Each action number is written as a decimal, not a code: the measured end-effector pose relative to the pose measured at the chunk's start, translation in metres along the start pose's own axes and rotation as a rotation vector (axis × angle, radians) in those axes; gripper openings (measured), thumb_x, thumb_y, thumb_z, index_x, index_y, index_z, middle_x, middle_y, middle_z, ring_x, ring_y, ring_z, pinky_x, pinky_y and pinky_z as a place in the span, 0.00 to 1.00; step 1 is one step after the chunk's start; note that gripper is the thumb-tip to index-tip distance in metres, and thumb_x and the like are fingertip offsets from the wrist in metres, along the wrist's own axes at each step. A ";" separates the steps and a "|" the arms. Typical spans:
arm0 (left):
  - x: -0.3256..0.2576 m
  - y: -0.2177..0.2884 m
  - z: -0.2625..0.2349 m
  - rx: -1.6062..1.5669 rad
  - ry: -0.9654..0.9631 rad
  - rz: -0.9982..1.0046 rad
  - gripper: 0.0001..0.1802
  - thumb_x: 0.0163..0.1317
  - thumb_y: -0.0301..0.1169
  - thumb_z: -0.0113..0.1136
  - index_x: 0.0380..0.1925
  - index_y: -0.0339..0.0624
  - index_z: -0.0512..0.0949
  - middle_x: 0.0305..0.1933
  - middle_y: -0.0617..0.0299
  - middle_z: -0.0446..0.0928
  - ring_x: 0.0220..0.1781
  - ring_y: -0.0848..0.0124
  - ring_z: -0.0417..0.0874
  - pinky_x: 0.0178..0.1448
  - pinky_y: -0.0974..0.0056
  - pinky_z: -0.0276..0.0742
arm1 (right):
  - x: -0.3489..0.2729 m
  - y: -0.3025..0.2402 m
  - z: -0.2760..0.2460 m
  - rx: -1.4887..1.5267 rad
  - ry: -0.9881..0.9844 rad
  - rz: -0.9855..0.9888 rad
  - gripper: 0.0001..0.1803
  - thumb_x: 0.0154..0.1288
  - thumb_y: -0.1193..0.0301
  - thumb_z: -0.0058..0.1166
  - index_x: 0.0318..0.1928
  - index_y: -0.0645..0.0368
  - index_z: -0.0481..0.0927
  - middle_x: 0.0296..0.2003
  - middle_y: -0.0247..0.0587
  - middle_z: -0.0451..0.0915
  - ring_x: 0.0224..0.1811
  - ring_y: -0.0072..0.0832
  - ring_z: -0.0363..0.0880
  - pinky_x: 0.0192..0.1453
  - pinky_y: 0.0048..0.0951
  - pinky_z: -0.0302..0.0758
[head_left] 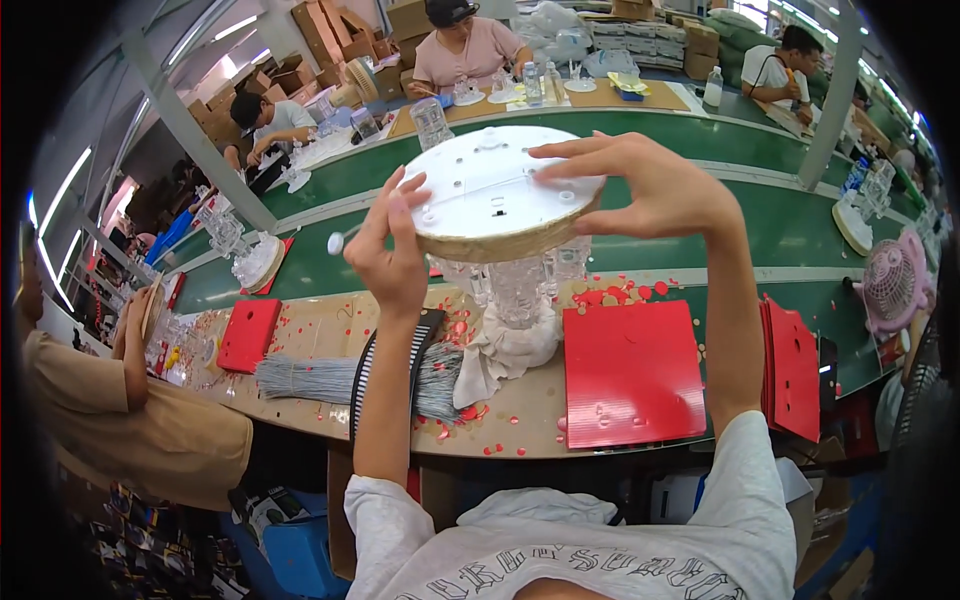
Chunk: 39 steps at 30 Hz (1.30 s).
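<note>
A round white base (pixel 500 180) with a wood-look edge lies bottom side up, its face dotted with small holes and a small black slot. Under it a clear, glass-like figure (pixel 518 290) stands on a crumpled white cloth (pixel 510 345). My left hand (pixel 385 250) grips the base's left rim, fingertips on the white face. A small white round piece (pixel 336 243) sticks out beside that hand; how it is held is hard to see. My right hand (pixel 640 185) grips the right side, fingers stretched over the face and thumb at the edge.
Red corrugated sheets (pixel 634 372) lie to the right, beside a pink fan (pixel 893 280). A bundle of grey wire ties (pixel 310 378) and a black-and-white striped strip (pixel 362 385) lie left, among scattered red discs. Green conveyor belts (pixel 670 262) run behind; co-workers sit beyond and stand left.
</note>
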<state>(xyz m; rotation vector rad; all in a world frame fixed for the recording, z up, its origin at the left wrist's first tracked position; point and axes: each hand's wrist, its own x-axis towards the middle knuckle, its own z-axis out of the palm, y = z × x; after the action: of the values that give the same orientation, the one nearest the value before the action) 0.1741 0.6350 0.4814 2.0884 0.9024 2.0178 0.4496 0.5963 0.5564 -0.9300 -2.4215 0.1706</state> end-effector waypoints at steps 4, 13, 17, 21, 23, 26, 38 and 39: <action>-0.013 0.008 0.017 -0.162 0.253 -0.146 0.15 0.69 0.27 0.52 0.43 0.21 0.79 0.44 0.47 0.84 0.50 0.67 0.84 0.54 0.65 0.77 | 0.018 -0.032 0.036 0.019 0.216 -0.113 0.35 0.52 0.60 0.68 0.61 0.56 0.74 0.59 0.50 0.75 0.62 0.44 0.73 0.67 0.42 0.67; 0.000 0.017 0.012 -0.280 0.222 -0.223 0.12 0.69 0.24 0.54 0.45 0.26 0.80 0.44 0.49 0.84 0.49 0.70 0.83 0.56 0.67 0.76 | 0.031 -0.037 0.061 -0.176 0.245 -0.089 0.28 0.54 0.56 0.65 0.53 0.56 0.79 0.51 0.41 0.80 0.54 0.40 0.77 0.56 0.40 0.73; 0.010 0.023 -0.004 -0.389 0.162 -0.204 0.13 0.71 0.23 0.50 0.48 0.24 0.79 0.47 0.47 0.82 0.52 0.64 0.83 0.58 0.64 0.78 | 0.023 -0.044 0.057 -0.296 0.258 -0.134 0.31 0.57 0.58 0.62 0.62 0.50 0.75 0.54 0.40 0.78 0.55 0.41 0.76 0.58 0.42 0.71; 0.004 0.031 -0.021 -0.490 0.115 -0.187 0.14 0.72 0.23 0.48 0.50 0.24 0.77 0.48 0.46 0.82 0.52 0.61 0.84 0.57 0.64 0.78 | 0.024 -0.054 0.057 -0.334 0.203 -0.136 0.30 0.60 0.58 0.59 0.63 0.48 0.73 0.55 0.38 0.75 0.56 0.35 0.74 0.56 0.40 0.70; -0.001 0.034 -0.024 -0.493 0.108 -0.150 0.14 0.72 0.23 0.48 0.49 0.24 0.77 0.48 0.45 0.82 0.52 0.61 0.84 0.57 0.65 0.78 | 0.025 -0.053 0.057 -0.329 0.189 -0.149 0.30 0.60 0.58 0.60 0.63 0.46 0.73 0.55 0.38 0.75 0.55 0.35 0.74 0.56 0.40 0.70; -0.006 0.025 -0.026 -0.403 0.056 -0.054 0.14 0.71 0.23 0.49 0.52 0.24 0.76 0.48 0.45 0.82 0.52 0.64 0.84 0.56 0.67 0.77 | 0.022 -0.049 0.054 -0.292 0.174 -0.140 0.29 0.59 0.58 0.61 0.62 0.42 0.74 0.54 0.36 0.76 0.55 0.36 0.75 0.55 0.41 0.71; -0.003 0.024 -0.061 0.178 -0.008 -0.215 0.14 0.64 0.35 0.60 0.27 0.33 0.78 0.27 0.59 0.77 0.33 0.73 0.75 0.40 0.64 0.69 | 0.037 -0.057 0.052 -0.264 0.097 -0.201 0.29 0.58 0.59 0.62 0.61 0.45 0.77 0.55 0.41 0.76 0.56 0.43 0.74 0.60 0.43 0.69; 0.005 0.030 -0.052 0.114 -0.090 -0.199 0.18 0.61 0.36 0.64 0.20 0.32 0.75 0.18 0.62 0.71 0.26 0.77 0.72 0.32 0.67 0.66 | 0.038 -0.056 0.053 -0.266 0.104 -0.213 0.27 0.59 0.58 0.61 0.60 0.44 0.77 0.54 0.41 0.77 0.56 0.41 0.75 0.58 0.43 0.71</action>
<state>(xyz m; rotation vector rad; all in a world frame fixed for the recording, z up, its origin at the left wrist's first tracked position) 0.1349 0.5963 0.5055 2.0332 1.1829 1.7986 0.3652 0.5827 0.5447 -0.7624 -2.4623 -0.2766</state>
